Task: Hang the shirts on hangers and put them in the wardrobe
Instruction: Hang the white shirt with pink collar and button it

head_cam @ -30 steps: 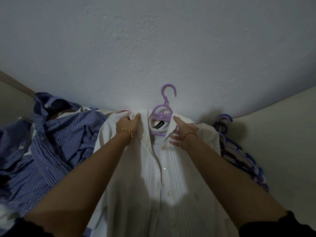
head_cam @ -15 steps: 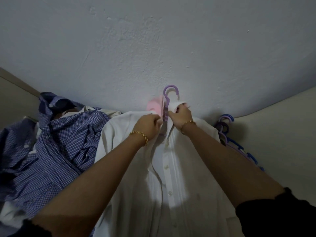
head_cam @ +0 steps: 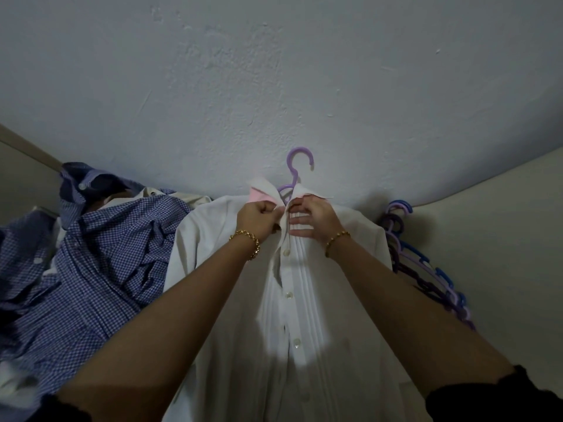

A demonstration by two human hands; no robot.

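A white shirt (head_cam: 304, 315) with a buttoned front lies spread flat in front of me, with a purple hanger (head_cam: 297, 170) inside it; only the hook and neck show above the collar. My left hand (head_cam: 259, 217) pinches the left side of the collar, which is turned up and shows a pink underside. My right hand (head_cam: 313, 219) pinches the right side of the collar at the top button. Both hands meet just below the hanger's neck.
A blue checked shirt (head_cam: 91, 263) lies crumpled to the left of the white one. A pile of purple and blue hangers (head_cam: 426, 269) lies to the right. A pale wall (head_cam: 274, 86) rises behind, with light bedding (head_cam: 502, 239) on the right.
My hands came in from the shirt's shoulders to the collar front. They now hold the two collar sides together, and the hanger's body has gone under the cloth.
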